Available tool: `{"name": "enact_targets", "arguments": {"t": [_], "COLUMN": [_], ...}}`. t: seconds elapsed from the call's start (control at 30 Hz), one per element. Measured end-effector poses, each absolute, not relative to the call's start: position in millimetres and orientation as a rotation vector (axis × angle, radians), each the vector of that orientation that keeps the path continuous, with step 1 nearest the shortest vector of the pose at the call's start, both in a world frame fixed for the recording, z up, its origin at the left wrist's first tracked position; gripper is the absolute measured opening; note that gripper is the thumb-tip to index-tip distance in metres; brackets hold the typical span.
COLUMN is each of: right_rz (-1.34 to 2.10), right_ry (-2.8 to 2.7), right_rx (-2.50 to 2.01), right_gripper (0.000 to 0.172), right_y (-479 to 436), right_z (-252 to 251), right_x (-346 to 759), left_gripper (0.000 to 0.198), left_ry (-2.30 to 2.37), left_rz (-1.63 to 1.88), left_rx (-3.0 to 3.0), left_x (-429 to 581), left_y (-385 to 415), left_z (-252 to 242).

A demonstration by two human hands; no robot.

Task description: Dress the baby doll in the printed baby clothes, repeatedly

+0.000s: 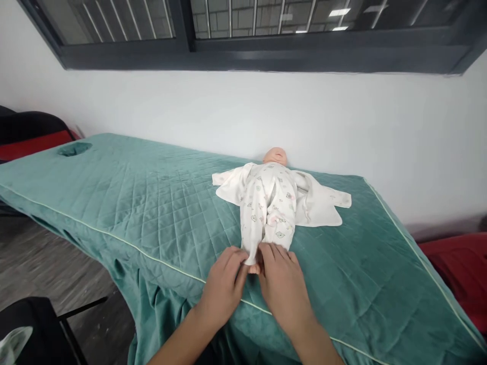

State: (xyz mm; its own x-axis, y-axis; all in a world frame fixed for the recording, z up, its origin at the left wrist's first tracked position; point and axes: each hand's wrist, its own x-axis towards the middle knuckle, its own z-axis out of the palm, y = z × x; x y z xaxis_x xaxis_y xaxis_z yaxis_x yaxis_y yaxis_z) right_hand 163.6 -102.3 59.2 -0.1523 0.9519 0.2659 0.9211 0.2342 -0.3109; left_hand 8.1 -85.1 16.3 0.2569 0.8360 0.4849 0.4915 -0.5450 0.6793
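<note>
A baby doll (276,156) lies on its back with its head toward the wall. Printed white baby trousers (253,205) cover its legs, and a white baby shirt (323,205) is spread open beneath it with the sleeves out to both sides. My left hand (227,279) has fingers and thumb closed on the hem of the trouser leg at left, where a bit of the doll's foot (254,269) pokes out. Curled over the lower end of the other trouser leg is my right hand (282,279); it hides the foot there.
The doll rests near the right end of a long bed with a green quilted cover (152,197), which has a face hole (75,148) at far left. A white wall and a dark window frame (304,58) stand behind. Red seats flank both ends; a black chair (34,329) is at lower left.
</note>
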Motion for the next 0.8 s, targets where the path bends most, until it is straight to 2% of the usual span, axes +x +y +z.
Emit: {"name": "enact_targets", "arguments": {"t": [0.23, 0.5, 0.67, 0.8], "right_rz": [0.269, 0.195, 0.229, 0.273], "right_ry": [-2.03, -2.078, -1.688, -1.609], "right_rx": [-1.562, -1.393, -1.542, -1.65], "right_gripper": [0.02, 0.02, 0.016, 0.022], "right_y": [-105.4, -120.8, -121.2, -123.1], "right_z": [60.8, 72.1, 44.9, 16.8], "right_x": [172.9, 179.9, 213.3, 218.5], "left_gripper": [0.012, 0.014, 0.033, 0.032], "left_ry": [1.196, 1.334, 1.224, 1.124], "left_rz": [1.223, 1.167, 1.272, 1.159], "left_rx": [2.075, 2.104, 2.243, 2.465], "left_x": [1.0, -20.2, -9.1, 15.3], "left_y": [-87.9, -92.8, -96.4, -86.5], "left_z": [19.7, -2.9, 13.9, 35.0]}}
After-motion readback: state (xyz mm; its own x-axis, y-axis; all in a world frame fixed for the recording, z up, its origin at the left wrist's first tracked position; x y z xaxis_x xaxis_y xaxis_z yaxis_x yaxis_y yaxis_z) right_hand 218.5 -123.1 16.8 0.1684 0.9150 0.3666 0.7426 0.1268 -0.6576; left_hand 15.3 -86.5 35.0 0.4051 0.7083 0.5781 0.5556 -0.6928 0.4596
